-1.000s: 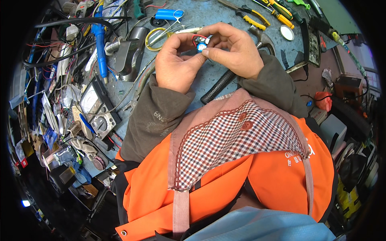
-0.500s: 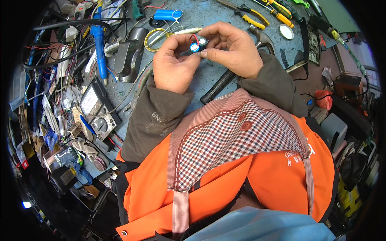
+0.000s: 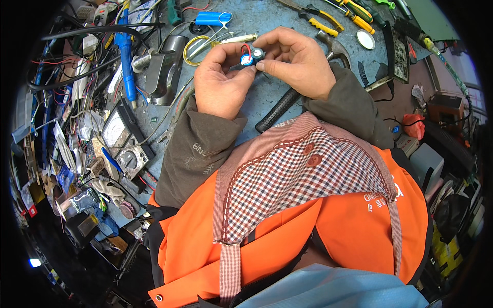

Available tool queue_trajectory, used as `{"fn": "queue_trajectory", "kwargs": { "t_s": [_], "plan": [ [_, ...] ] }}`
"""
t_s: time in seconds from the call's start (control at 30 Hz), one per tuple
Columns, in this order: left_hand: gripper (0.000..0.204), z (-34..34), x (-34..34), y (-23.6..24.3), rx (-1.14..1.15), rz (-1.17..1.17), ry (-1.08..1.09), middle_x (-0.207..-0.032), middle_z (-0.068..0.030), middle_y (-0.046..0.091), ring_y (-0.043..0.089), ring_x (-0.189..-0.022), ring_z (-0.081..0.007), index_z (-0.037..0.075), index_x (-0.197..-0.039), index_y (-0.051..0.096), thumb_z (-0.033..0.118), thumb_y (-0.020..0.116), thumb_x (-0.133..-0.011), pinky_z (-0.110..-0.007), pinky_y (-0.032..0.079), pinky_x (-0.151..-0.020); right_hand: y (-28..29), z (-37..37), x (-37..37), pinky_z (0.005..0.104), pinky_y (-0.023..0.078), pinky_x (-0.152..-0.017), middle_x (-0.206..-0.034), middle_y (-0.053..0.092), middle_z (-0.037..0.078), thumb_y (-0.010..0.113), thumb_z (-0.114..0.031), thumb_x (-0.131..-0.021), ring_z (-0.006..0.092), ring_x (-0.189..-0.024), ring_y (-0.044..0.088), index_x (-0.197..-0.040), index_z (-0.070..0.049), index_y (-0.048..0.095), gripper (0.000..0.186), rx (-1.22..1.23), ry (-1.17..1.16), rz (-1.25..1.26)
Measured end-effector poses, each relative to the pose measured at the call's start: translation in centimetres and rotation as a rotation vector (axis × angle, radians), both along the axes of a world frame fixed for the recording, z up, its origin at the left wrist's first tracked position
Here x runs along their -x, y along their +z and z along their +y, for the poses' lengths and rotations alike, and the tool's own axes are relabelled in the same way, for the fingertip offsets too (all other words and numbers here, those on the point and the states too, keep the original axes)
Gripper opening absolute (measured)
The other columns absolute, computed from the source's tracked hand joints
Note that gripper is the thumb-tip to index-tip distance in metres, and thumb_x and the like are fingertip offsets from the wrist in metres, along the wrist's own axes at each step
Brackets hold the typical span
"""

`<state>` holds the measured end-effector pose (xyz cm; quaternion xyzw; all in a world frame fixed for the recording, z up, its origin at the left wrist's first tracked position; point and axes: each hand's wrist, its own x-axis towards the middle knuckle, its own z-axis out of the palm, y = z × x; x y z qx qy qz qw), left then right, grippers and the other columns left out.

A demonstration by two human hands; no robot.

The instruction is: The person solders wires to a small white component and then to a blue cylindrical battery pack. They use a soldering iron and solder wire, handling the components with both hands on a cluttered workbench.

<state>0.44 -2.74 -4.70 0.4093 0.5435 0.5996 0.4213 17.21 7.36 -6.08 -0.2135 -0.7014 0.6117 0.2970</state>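
Note:
A pair of small round battery cells (image 3: 247, 60), one blue with a white end and one dark grey, sits between my two hands over the blue bench top. A red wire loops over their ends. My left hand (image 3: 222, 82) pinches the blue cell's side between thumb and fingers. From the other side my right hand (image 3: 298, 64) grips the grey cell, its thumb against it and its fingers curled behind. The fingers hide the lower bodies of the cells. Beneath my right wrist lies a hammer (image 3: 280, 110) with a black handle.
Behind my hands are a blue battery pack (image 3: 213, 19), a yellow wire coil (image 3: 194, 51) and yellow-handled pliers (image 3: 323, 26). A round white-faced disc (image 3: 365, 39) lies to the right. At left stand a metal housing (image 3: 167, 72), a blue soldering iron (image 3: 126, 61) and an analogue multimeter (image 3: 126, 136) among tangled cables.
The cells have shifted very slightly left and tilted a little between my fingers. Both hands keep nearly the same place and grip.

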Motion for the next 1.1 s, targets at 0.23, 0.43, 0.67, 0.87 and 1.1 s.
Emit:
{"fn": "queue_trajectory", "kwargs": {
  "t_s": [0.23, 0.43, 0.67, 0.87, 1.1],
  "plan": [
    [0.037, 0.1, 0.4, -0.7, 0.003, -0.075, -0.012, -0.116, -0.01, 0.07, 0.067, -0.111, -0.0153, -0.003, -0.122, 0.064, -0.01, 0.07, -0.087, -0.028, 0.058, -0.092, 0.0, -0.3, 0.4, 0.0247, 0.056, -0.079, -0.101, 0.069, 0.003, 0.073, 0.002, -0.09, 0.0082, -0.089, 0.066, -0.118, -0.001, 0.068, 0.029, 0.049, -0.032, 0.06],
    [0.043, 0.6, -0.1, 0.3, 0.011, -0.151, -0.068, -0.119, -0.0085, 0.068, 0.066, -0.112, -0.0151, -0.003, -0.126, 0.062, -0.012, 0.073, -0.085, -0.028, 0.059, -0.092, 1.1, -0.6, -0.5, 0.0255, 0.056, -0.081, -0.106, 0.068, 0.005, 0.068, 0.003, -0.091, 0.0094, -0.09, 0.066, -0.12, 0.0, 0.069, 0.029, 0.002, -0.084, 0.015],
    [0.04, 0.5, 0.1, -0.1, 0.038, -0.137, -0.072, -0.126, -0.0141, 0.067, 0.068, -0.109, -0.0186, -0.003, -0.131, 0.06, -0.01, 0.069, -0.093, -0.035, 0.065, -0.089, 3.0, -0.3, -7.8, 0.0297, 0.059, -0.078, -0.112, 0.068, 0.011, 0.069, 0.004, -0.093, 0.0164, -0.089, 0.069, -0.128, 0.002, 0.064, 0.036, -0.005, -0.663, 0.319],
    [0.039, 0.4, 0.3, -0.5, -0.011, -0.118, -0.084, -0.128, -0.0149, 0.066, 0.067, -0.111, -0.0194, -0.003, -0.131, 0.06, -0.009, 0.069, -0.093, -0.038, 0.064, -0.093, 3.5, 5.0, -20.5, 0.0423, 0.059, -0.08, -0.1, 0.066, 0.016, 0.07, -0.006, -0.098, 0.0262, -0.087, 0.07, -0.124, 0.004, 0.05, 0.035, 0.083, -1.123, 0.611],
    [0.033, 0.5, -0.1, -0.1, 0.025, -0.17, -0.075, -0.124, -0.0142, 0.068, 0.068, -0.108, -0.0184, -0.003, -0.13, 0.061, -0.004, 0.066, -0.097, -0.038, 0.064, -0.092, 7.1, 8.7, -21.9, 0.0372, 0.06, -0.078, -0.103, 0.069, 0.017, 0.07, -0.007, -0.101, 0.0248, -0.091, 0.071, -0.111, 0.008, 0.063, 0.02, -0.221, -1.197, 0.586]
  ]
}}
